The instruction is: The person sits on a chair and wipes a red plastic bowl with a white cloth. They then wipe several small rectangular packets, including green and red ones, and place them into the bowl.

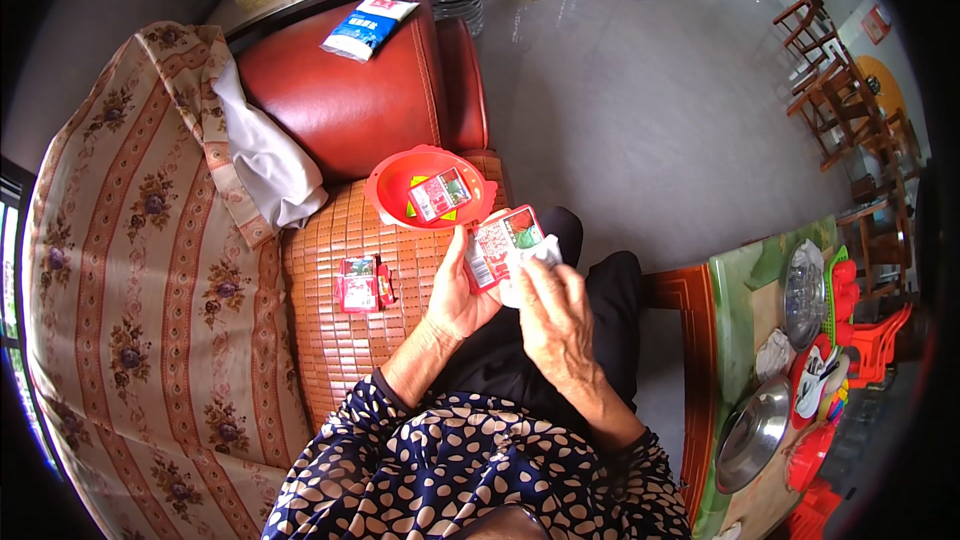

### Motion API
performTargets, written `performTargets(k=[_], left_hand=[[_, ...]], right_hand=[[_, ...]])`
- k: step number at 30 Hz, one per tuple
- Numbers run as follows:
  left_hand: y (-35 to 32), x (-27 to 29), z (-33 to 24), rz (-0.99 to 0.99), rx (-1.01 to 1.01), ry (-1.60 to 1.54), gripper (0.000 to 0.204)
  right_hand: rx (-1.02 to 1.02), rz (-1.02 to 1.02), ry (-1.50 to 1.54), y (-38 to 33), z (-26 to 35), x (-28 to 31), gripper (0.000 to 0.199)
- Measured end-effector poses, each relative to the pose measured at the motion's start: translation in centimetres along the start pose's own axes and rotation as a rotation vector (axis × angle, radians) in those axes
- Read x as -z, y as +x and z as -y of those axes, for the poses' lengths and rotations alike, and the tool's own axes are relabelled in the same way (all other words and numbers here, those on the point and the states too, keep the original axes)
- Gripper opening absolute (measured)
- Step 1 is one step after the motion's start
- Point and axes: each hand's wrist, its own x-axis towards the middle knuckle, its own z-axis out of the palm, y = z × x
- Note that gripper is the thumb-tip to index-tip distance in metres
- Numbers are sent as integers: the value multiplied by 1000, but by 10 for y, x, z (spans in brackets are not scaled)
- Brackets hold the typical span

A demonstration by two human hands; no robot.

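Two hands on one small red-and-white packet [503,246], held over lap, at 5 o'clock from red bowl [430,187]. Left hand [462,292] closed around packet's lower edge, thumb on face. Right hand [553,315] pinching white corner at packet's 4 o'clock side. Packet likely light, thin, crinkly, slippery film; best gripped by sealed edges. Sofa seat edge close at 12 o'clock; open floor toward 1 o'clock; table [735,305] crowds 3 o'clock.

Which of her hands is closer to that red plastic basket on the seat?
The left. The left hand holds a small red and white packet just below the red basket. The right hand is lower and further right, at the packet's near edge.
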Motion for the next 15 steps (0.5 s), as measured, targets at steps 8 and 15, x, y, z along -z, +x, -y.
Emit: performTargets(k=[8, 15], left_hand=[[-2, 8, -1, 91, 27, 16, 62], [-2, -6, 1, 103, 9, 72, 61]], right_hand=[[52, 43, 525, 17, 11, 27, 26], [-47, -113, -4, 29, -3, 16, 39]])
